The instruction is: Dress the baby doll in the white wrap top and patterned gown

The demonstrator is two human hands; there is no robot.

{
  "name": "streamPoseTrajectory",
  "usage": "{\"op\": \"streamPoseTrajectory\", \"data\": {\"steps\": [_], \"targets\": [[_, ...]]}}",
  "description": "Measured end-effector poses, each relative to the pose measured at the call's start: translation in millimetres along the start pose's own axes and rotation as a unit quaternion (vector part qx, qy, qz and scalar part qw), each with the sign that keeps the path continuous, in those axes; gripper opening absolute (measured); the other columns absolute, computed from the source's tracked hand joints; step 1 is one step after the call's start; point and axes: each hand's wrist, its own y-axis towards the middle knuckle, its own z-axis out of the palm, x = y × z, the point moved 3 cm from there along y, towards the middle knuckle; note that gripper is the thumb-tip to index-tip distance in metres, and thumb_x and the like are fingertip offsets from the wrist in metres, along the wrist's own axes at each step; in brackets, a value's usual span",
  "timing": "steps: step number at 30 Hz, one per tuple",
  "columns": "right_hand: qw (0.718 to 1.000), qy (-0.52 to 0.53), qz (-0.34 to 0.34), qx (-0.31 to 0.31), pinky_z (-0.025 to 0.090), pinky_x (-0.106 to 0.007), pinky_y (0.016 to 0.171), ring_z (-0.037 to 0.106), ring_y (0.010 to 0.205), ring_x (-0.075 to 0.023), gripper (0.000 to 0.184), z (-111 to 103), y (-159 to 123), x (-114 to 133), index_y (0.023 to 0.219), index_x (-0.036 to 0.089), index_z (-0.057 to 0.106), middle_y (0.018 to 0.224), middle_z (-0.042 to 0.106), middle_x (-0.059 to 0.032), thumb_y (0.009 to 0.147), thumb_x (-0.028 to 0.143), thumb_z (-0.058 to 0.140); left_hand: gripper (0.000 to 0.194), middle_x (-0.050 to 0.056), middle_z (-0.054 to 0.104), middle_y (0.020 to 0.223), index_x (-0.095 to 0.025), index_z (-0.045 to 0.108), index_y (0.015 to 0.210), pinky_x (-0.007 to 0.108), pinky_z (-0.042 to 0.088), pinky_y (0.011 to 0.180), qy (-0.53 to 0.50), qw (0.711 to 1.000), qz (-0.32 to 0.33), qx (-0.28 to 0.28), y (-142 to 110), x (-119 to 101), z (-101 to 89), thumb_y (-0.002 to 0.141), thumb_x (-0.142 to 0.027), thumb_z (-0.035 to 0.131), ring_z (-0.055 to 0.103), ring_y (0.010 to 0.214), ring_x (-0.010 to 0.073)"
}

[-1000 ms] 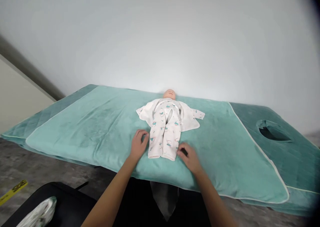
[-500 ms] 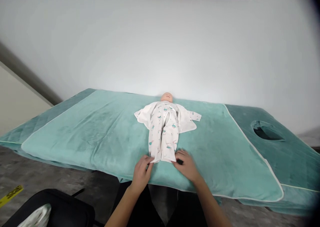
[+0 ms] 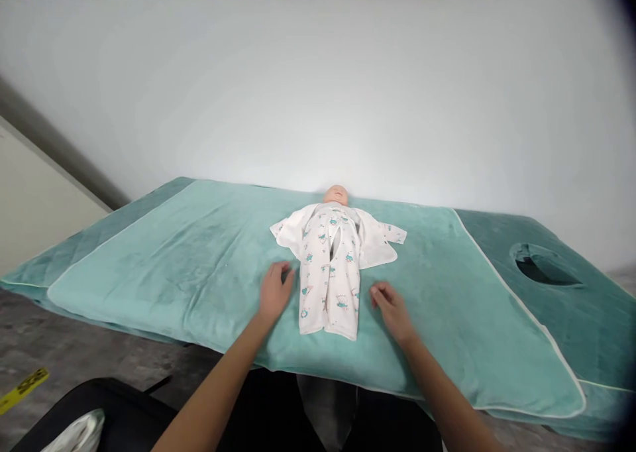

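A baby doll (image 3: pixel 335 194) lies on its back on a teal towel (image 3: pixel 199 266), head toward the wall. It wears a white printed sleepsuit (image 3: pixel 328 273) whose top flaps are spread out to both sides. My left hand (image 3: pixel 275 291) rests flat on the towel just left of the suit's legs, fingers loosely spread. Just right of the legs, my right hand (image 3: pixel 390 306) lies on the towel with its fingers slightly curled and nothing in them. Neither hand touches the suit.
The towel covers a darker teal massage table (image 3: pixel 571 240) with a face hole (image 3: pixel 544 270) at the right end. A white wall stands close behind. At lower left are a black seat (image 3: pixel 134 412) with a silvery bag (image 3: pixel 74 432) and yellow floor tape (image 3: pixel 22 389).
Both hands have left the sleepsuit's foot ends and moved apart and up, to either side of the legs. The camera view shifted slightly.
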Motion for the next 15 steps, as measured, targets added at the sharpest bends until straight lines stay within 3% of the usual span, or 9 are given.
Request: {"op": "streamPoseTrajectory", "data": {"steps": [3, 6, 9, 15], "targets": [[0.981, -0.161, -0.088, -0.058, 0.048, -0.039, 0.082, 0.059, 0.091, -0.0241, 0.022, 0, 28, 13, 0.097, 0.022, 0.067, 0.101, 0.066, -0.0084, 0.094, 0.037, 0.052, 0.031, 0.012, 0.064, 0.122, -0.021, 0.064, 0.119, 0.044, 0.047, 0.098, 0.115, 0.991, 0.063, 0.014, 34, 5, 13.4, 0.092, -0.031, 0.055, 0.057, 0.116, 0.0290], [0.934, -0.307, -0.185, -0.009, 0.044, -0.042, 0.092, 0.056, 0.109, -0.0276, 0.019, 16, 44, 24, 0.103, 0.022, 0.068, 0.116, 0.067, -0.0103, 0.092, 0.022, 0.053, 0.026, 0.010, 0.061, 0.133, -0.023, 0.067, 0.116, 0.045, 0.043, 0.100, 0.179, 0.965, 0.182, 0.064, 40, 0, 23.8, 0.093, -0.026, 0.055, 0.052, 0.125, 0.0300], [0.896, -0.377, -0.233, 0.031, 0.039, -0.042, 0.099, 0.055, 0.113, -0.0265, 0.026, 32, 50, 22, 0.112, 0.021, 0.068, 0.119, 0.068, -0.0088, 0.092, 0.012, 0.054, 0.026, 0.010, 0.060, 0.138, -0.021, 0.069, 0.115, 0.046, 0.037, 0.107, 0.202, 0.940, 0.263, 0.078, 34, -3, 28.1, 0.095, -0.023, 0.052, 0.046, 0.133, 0.0295], [0.870, -0.426, -0.244, 0.055, 0.037, -0.040, 0.098, 0.053, 0.109, -0.0265, 0.026, 44, 55, 8, 0.116, 0.018, 0.068, 0.122, 0.066, -0.0111, 0.095, 0.013, 0.053, 0.035, 0.010, 0.061, 0.138, -0.022, 0.064, 0.128, 0.046, 0.033, 0.112, 0.210, 0.932, 0.281, 0.086, 34, -2, 32.6, 0.096, -0.020, 0.050, 0.046, 0.135, 0.0283]]}}
